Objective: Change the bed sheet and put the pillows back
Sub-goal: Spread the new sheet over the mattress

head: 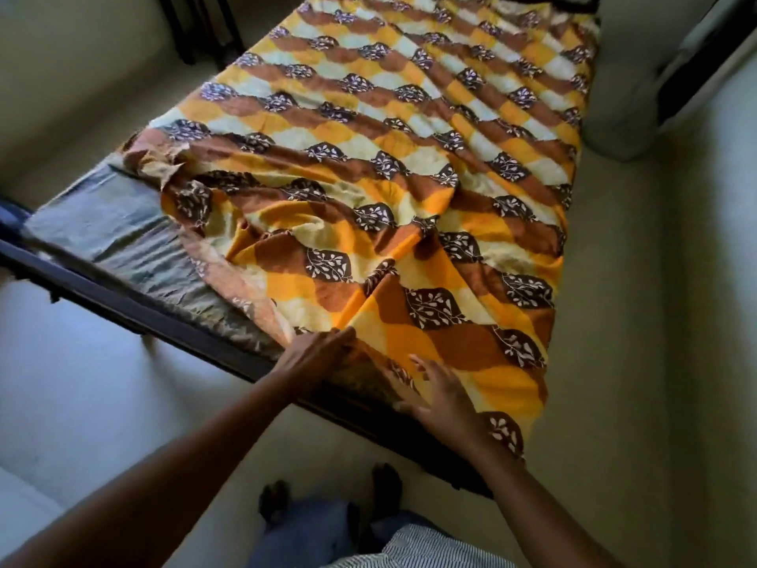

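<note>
An orange, brown and cream bed sheet (393, 166) with dark leaf prints lies over most of the bed, wrinkled near me. Its near-left corner is pulled back, baring the grey mattress (110, 235). My left hand (315, 354) pinches the sheet's near edge at the foot of the bed. My right hand (442, 395) lies beside it with fingers spread flat on the sheet's overhanging edge. No pillows are in view.
The dark bed frame rail (164, 317) runs along the near edge. Pale floor (639, 362) surrounds the bed. A white piece of furniture (626, 108) stands at the right. Dark legs (205, 26) stand at the far left. My feet (327, 494) are just short of the frame.
</note>
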Available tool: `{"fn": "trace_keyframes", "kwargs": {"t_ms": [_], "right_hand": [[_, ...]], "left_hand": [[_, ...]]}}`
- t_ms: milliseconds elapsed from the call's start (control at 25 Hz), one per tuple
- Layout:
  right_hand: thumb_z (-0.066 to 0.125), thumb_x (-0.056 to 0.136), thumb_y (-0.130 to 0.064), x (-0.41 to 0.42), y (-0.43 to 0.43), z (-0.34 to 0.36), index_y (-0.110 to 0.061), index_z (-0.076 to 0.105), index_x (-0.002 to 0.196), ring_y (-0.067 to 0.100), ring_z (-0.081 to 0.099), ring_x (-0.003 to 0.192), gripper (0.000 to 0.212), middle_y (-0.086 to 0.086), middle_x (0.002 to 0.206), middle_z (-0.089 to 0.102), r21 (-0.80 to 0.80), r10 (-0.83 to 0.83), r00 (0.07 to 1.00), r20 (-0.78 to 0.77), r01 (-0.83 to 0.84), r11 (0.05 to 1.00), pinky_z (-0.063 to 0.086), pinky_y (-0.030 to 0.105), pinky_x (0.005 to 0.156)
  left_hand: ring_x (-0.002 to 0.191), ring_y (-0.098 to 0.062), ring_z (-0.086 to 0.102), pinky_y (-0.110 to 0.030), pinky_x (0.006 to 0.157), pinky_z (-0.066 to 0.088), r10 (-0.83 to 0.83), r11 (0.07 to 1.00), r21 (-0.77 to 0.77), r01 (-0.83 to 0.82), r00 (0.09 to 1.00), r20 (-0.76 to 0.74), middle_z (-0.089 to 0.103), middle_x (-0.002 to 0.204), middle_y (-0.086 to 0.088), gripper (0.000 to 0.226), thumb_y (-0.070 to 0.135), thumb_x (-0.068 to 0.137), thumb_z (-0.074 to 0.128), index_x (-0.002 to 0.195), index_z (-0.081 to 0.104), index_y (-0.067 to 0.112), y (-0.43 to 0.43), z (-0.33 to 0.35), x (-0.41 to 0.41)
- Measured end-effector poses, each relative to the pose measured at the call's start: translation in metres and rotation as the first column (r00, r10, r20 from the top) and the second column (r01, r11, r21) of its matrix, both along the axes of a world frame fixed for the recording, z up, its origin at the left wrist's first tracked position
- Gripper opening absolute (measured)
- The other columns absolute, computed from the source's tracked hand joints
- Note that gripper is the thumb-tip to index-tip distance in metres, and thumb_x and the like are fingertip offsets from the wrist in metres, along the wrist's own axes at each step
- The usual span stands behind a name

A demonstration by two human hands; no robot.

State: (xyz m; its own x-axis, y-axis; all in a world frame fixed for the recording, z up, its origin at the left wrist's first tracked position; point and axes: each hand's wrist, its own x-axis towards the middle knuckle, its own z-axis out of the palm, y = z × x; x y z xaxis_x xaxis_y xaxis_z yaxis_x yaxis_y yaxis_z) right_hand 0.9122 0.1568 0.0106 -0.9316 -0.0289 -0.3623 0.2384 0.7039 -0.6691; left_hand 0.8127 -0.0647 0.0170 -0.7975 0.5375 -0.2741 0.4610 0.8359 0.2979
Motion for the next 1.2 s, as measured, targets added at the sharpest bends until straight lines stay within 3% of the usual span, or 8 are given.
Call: {"fn": "trace_keyframes", "kwargs": {"t_ms": [120, 320, 560, 640, 840, 960, 1080, 1200], "right_hand": [[0.066, 0.084, -0.030, -0.028, -0.065, 0.010, -0.028, 0.038, 0.139, 0.010, 0.047, 0.119, 0.061, -0.006, 0.133, 0.046, -0.005, 0.023, 0.989, -0.146, -0.024, 1.000, 0.044, 0.024, 0.093], [0.064, 0.081, -0.004, -0.035, -0.089, 0.032, -0.014, 0.071, 0.104, 0.018, 0.066, 0.086, 0.026, 0.002, 0.094, 0.072, 0.210, -0.053, 0.933, -0.357, 0.135, 0.968, 0.043, 0.016, 0.071], [0.062, 0.084, -0.005, -0.017, -0.112, 0.011, -0.012, 0.070, 0.107, 0.018, 0.065, 0.091, 0.026, 0.002, 0.096, 0.071, 0.244, -0.343, 0.897, -0.278, 0.411, 0.878, 0.043, 0.017, 0.075], [0.062, 0.086, -0.015, -0.017, -0.132, 0.005, -0.015, 0.064, 0.116, 0.020, 0.060, 0.103, 0.030, 0.002, 0.109, 0.066, 0.299, -0.403, 0.900, -0.163, 0.435, 0.850, 0.040, 0.019, 0.075], [0.065, 0.084, -0.034, -0.076, -0.242, 0.015, -0.030, 0.018, 0.148, 0.010, 0.023, 0.135, 0.079, -0.012, 0.147, 0.022, 0.144, -0.135, 0.989, -0.057, 0.142, 0.979, 0.036, 0.029, 0.101], [0.054, 0.092, -0.018, -0.101, -0.279, 0.012, -0.019, 0.059, 0.123, 0.018, 0.055, 0.110, 0.031, 0.001, 0.117, 0.061, 0.206, -0.040, 0.958, -0.283, 0.102, 0.973, 0.038, 0.018, 0.078], [0.064, 0.084, -0.009, -0.105, -0.274, 0.021, -0.010, 0.070, 0.100, 0.019, 0.063, 0.089, 0.017, 0.004, 0.094, 0.069, 0.213, -0.013, 0.923, -0.384, 0.103, 0.972, 0.042, 0.018, 0.076], [0.072, 0.075, -0.001, -0.110, -0.256, 0.025, -0.007, 0.073, 0.096, 0.022, 0.066, 0.083, 0.022, 0.008, 0.090, 0.072, 0.213, -0.063, 0.893, -0.445, 0.174, 0.962, 0.047, 0.021, 0.074]], "left_hand": [[0.090, -0.020, 0.062, -0.023, 0.066, 0.040, -0.127, 0.988, 0.083, 0.132, 0.990, -0.063, 0.061, 0.107, -0.001, 0.029, 0.032, 0.096, 0.043, 0.122, 0.048, 0.020, 0.015, 0.016, 0.004], [0.071, -0.015, 0.065, -0.026, 0.053, 0.049, -0.451, 0.870, 0.116, 0.480, 0.868, -0.207, 0.068, 0.088, 0.003, 0.032, 0.041, 0.083, 0.049, 0.100, 0.065, 0.019, -0.065, -0.001, -0.042], [0.101, -0.026, 0.060, -0.036, 0.085, 0.044, -0.027, 0.999, -0.024, 0.030, 0.995, 0.091, 0.065, 0.112, -0.011, 0.028, 0.024, 0.094, 0.047, 0.113, 0.063, 0.010, -0.153, -0.028, -0.133], [0.089, -0.026, 0.061, -0.033, 0.074, 0.045, 0.033, 0.996, 0.079, -0.047, 0.985, 0.168, 0.065, 0.104, -0.013, 0.028, 0.027, 0.096, 0.044, 0.110, 0.062, 0.011, -0.171, -0.014, -0.130], [0.082, -0.028, 0.064, -0.029, 0.060, 0.043, -0.343, 0.911, 0.216, 0.351, 0.936, -0.077, 0.065, 0.100, -0.009, 0.023, 0.028, 0.088, 0.052, 0.111, 0.053, 0.024, -0.188, 0.010, -0.088], [0.074, -0.020, 0.062, -0.022, 0.049, 0.042, -0.399, 0.880, 0.235, 0.412, 0.911, -0.103, 0.063, 0.090, -0.003, 0.024, 0.044, 0.081, 0.045, 0.099, 0.042, 0.029, -0.219, 0.013, -0.088], [0.072, -0.008, 0.065, -0.007, 0.049, 0.034, -0.462, 0.873, 0.075, 0.482, 0.867, -0.187, 0.068, 0.089, 0.007, 0.029, 0.039, 0.077, 0.057, 0.104, 0.061, 0.029, -0.249, 0.012, -0.116], [0.102, -0.018, 0.062, -0.027, 0.082, 0.045, -0.325, 0.937, -0.166, 0.308, 0.941, -0.092, 0.066, 0.109, 0.001, 0.027, 0.037, 0.091, 0.052, 0.111, 0.063, 0.025, -0.280, -0.001, -0.154]]}}
